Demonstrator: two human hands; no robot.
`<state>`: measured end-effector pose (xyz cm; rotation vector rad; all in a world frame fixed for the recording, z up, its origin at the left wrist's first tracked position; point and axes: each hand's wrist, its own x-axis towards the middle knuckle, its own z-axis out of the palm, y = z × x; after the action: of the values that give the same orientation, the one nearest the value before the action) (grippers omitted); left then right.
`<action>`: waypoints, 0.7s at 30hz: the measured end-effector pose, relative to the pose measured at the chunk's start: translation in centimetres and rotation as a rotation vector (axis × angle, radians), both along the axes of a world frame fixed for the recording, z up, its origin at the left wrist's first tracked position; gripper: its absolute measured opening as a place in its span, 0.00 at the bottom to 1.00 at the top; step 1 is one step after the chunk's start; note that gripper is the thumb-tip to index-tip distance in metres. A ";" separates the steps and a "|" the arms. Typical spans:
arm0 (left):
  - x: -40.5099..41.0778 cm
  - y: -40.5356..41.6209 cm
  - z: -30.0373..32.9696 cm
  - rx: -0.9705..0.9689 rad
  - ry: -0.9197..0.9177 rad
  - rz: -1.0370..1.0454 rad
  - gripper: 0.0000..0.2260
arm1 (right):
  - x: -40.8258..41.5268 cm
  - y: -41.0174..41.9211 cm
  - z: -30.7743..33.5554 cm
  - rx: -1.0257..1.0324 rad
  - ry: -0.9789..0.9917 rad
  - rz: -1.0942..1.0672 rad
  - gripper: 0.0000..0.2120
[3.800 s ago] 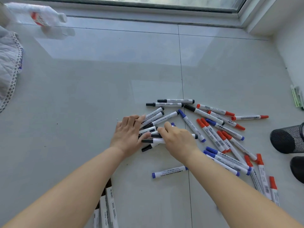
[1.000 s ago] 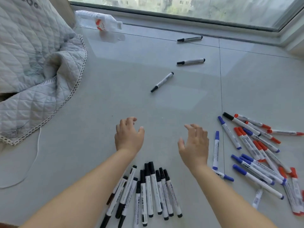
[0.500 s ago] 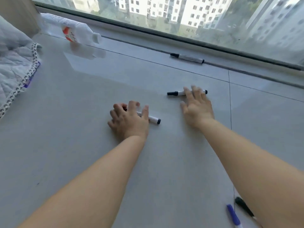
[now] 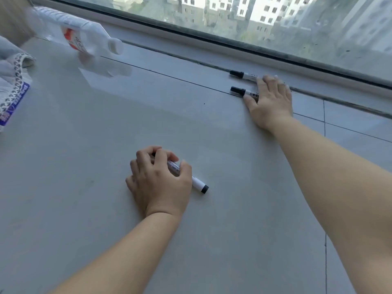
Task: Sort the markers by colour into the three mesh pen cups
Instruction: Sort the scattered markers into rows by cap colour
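Since half a second ago our right hand (image 4: 270,101) has slid farther toward the window at the upper right of the frame, bringing one black marker (image 4: 244,91) along and reaching the second black marker (image 4: 244,74) by the sill. Its fingers lie flat and slightly spread over both barrels, pressing rather than pinching. Our left hand (image 4: 159,181), at centre frame, keeps its curled fingers and thumb around a third black marker (image 4: 198,184), whose end cap pokes out to the right. We judge these markers light, stiff and smooth, apt to roll or skid on the glossy tile floor (image 4: 84,145), so we'd take each at mid-barrel. No mesh cups show here. A white bottle (image 4: 84,37) lies at upper left.
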<state>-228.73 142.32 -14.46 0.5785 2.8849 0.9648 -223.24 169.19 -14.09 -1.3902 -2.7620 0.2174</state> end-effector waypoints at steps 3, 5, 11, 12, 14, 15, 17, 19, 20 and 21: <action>0.1 -0.1 0.0 0.015 0.009 0.001 0.08 | -0.4 0.1 0.4 0.045 0.081 0.000 0.27; 0.1 -0.1 0.1 0.034 0.008 -0.003 0.14 | -0.7 0.1 0.8 0.091 0.049 -0.003 0.24; -0.1 0.0 0.0 0.069 -0.033 0.032 0.22 | 1.2 -2.9 1.6 0.074 -0.020 -0.032 0.23; 0.0 0.1 0.0 0.060 -0.035 0.042 0.23 | 2.1 -4.0 1.9 0.057 -0.032 -0.021 0.22; 0.1 0.0 0.3 0.044 -0.036 0.050 0.23 | 4.1 -6.4 2.5 0.043 -0.070 0.035 0.18; 0.1 -0.1 0.5 0.037 -0.036 0.050 0.24 | 5.3 -7.8 2.8 0.025 -0.083 0.062 0.16; 0.2 -0.6 1.0 0.003 -0.050 0.052 0.25 | 8.2 -10.9 3.4 -0.076 -0.091 0.056 0.15; 0.5 -1.4 1.4 -0.081 -0.086 0.079 0.26 | 11.4 -14.0 3.8 -0.199 -0.061 0.012 0.12; 0.7 -2.0 1.6 -0.146 -0.106 0.084 0.26 | 13.0 -15.5 4.1 -0.235 -0.037 -0.018 0.10; 1.1 -2.5 2.0 -0.223 -0.116 0.074 0.27 | 14.7 -16.9 4.4 -0.259 -0.007 -0.057 0.08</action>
<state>-227.62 139.78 -12.46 0.3881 2.8729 0.6471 -208.58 152.30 -9.71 -1.5218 -2.7742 0.5868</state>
